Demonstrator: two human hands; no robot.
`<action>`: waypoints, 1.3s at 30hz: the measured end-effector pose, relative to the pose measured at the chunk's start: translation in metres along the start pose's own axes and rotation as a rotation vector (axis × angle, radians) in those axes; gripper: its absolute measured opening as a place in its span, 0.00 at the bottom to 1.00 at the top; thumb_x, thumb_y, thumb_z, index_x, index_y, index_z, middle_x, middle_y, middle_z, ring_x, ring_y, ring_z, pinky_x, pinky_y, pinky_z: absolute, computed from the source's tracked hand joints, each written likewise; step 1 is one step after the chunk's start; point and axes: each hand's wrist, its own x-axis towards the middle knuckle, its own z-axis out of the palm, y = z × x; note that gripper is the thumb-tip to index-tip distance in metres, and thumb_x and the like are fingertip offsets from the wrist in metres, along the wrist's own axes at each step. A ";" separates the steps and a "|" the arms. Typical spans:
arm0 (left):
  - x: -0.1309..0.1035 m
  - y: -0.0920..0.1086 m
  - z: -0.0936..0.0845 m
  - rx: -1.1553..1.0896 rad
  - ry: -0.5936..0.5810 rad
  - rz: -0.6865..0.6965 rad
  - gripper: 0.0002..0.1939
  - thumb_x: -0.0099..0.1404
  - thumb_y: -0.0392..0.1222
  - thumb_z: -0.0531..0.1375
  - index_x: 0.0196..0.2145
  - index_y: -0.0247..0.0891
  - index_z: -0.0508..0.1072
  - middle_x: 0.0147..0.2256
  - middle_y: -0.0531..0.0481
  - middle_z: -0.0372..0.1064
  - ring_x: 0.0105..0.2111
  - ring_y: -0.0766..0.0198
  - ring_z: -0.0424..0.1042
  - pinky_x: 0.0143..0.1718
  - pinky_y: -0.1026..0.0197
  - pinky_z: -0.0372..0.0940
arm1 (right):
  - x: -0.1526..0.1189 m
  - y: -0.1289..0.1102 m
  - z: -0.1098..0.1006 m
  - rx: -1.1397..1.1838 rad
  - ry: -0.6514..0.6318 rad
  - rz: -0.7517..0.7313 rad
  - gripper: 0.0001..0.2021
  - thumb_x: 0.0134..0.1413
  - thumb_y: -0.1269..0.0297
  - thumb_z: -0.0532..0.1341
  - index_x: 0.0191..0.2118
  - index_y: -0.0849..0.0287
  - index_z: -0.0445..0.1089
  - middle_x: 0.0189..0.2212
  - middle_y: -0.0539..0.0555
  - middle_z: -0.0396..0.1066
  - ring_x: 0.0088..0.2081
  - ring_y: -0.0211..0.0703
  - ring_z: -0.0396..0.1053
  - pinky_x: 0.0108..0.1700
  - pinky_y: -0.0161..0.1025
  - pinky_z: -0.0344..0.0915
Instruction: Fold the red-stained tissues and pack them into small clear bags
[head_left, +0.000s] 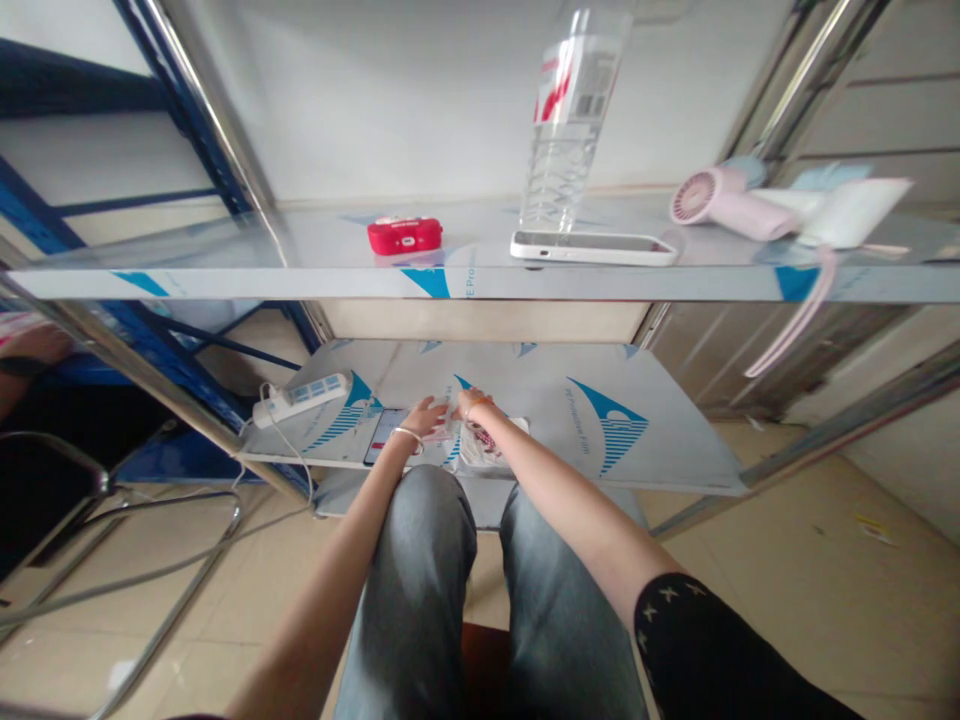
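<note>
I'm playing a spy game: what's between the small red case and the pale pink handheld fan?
In the head view: a tall clear plastic bottle and a flat white-edged phone.

Probably a workshop or stockroom, though the edges blur: film-covered metal shelf (491, 284) at twelve o'clock, blue racking (180, 105) at ten, tiled floor (810, 560) at four.

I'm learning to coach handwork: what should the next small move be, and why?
Perhaps draw the right hand slightly back toward the pale packet: reddish pieces show in it, and that hand is right by its far edge.
</note>
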 end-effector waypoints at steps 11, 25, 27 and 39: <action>-0.136 -0.069 0.070 0.205 -0.029 0.113 0.23 0.67 0.46 0.43 0.54 0.42 0.66 0.54 0.49 0.65 0.57 0.62 0.61 0.58 0.59 0.54 | -0.098 0.015 -0.038 -0.432 0.212 -0.103 0.12 0.53 0.59 0.60 0.36 0.64 0.73 0.42 0.65 0.72 0.46 0.54 0.66 0.50 0.48 0.55; -0.153 -0.116 0.092 0.791 0.042 -0.081 0.27 0.67 0.55 0.43 0.55 0.34 0.60 0.53 0.34 0.63 0.50 0.48 0.66 0.46 0.51 0.62 | -0.291 0.063 0.043 -0.427 0.899 0.176 0.24 0.58 0.55 0.50 0.57 0.60 0.59 0.59 0.64 0.55 0.59 0.61 0.50 0.54 0.56 0.51; -0.142 -0.113 0.091 0.823 0.091 -0.108 0.26 0.67 0.55 0.41 0.50 0.34 0.64 0.47 0.35 0.66 0.47 0.48 0.68 0.44 0.51 0.63 | -0.294 0.084 0.045 -0.354 0.969 0.242 0.27 0.57 0.50 0.49 0.57 0.63 0.58 0.55 0.68 0.58 0.55 0.61 0.56 0.49 0.52 0.56; -0.122 -0.112 0.105 0.832 0.019 -0.237 0.24 0.68 0.54 0.41 0.44 0.36 0.68 0.43 0.36 0.70 0.44 0.48 0.71 0.41 0.52 0.64 | -0.245 0.178 0.093 -0.332 0.670 0.733 0.28 0.54 0.43 0.52 0.46 0.67 0.63 0.41 0.70 0.64 0.44 0.60 0.65 0.35 0.47 0.64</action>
